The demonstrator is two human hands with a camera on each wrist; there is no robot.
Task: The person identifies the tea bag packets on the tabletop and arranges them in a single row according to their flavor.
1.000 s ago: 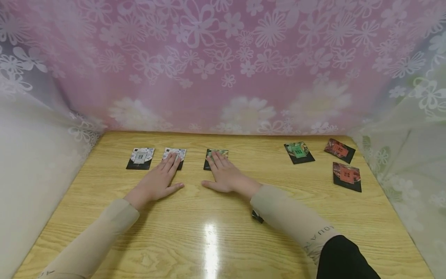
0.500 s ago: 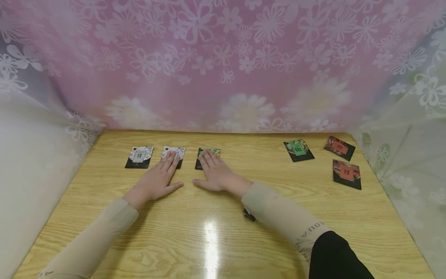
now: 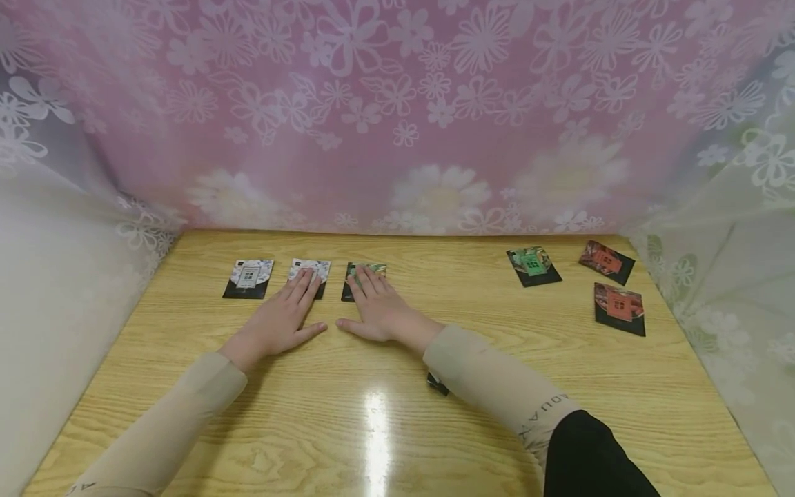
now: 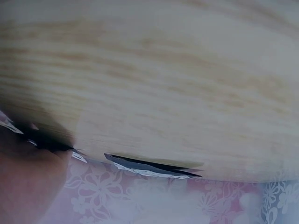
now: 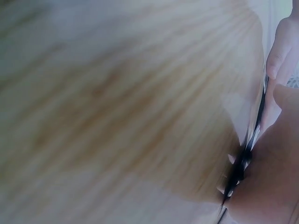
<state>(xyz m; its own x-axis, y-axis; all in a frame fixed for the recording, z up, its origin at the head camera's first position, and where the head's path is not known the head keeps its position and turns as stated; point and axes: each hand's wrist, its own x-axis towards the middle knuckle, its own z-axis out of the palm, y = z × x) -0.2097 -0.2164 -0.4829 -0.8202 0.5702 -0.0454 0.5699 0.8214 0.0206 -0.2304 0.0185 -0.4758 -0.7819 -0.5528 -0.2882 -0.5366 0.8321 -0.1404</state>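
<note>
My left hand (image 3: pixel 279 321) lies palm down with straight fingers on a white-and-black packet (image 3: pixel 324 269), hiding much of its front. To its right, my right hand (image 3: pixel 377 312) rests flat on a green-and-black packet (image 3: pixel 348 292), fingers straight and thumb pointing left. A second white-and-black packet (image 3: pixel 248 279) sits left of my left hand, in the same row. In the left wrist view a packet (image 4: pixel 149 169) shows edge-on beside part of the left hand (image 4: pixel 30 179). The right wrist view shows the right hand (image 5: pixel 266 177) against a dark packet edge (image 5: pixel 237 172).
Another green-and-black packet (image 3: pixel 533 266) lies at the back right of the wooden table (image 3: pixel 298 428). Two red-and-black packets (image 3: pixel 606 262) are near the right edge. A dark packet corner (image 3: pixel 437 384) shows beside my right sleeve. A floral curtain (image 3: pixel 404 138) hangs behind.
My right hand has slid left with the green-and-black packet, closer to the white-and-black one. The dark packet by the sleeve has shifted left too. My left hand stays in place.
</note>
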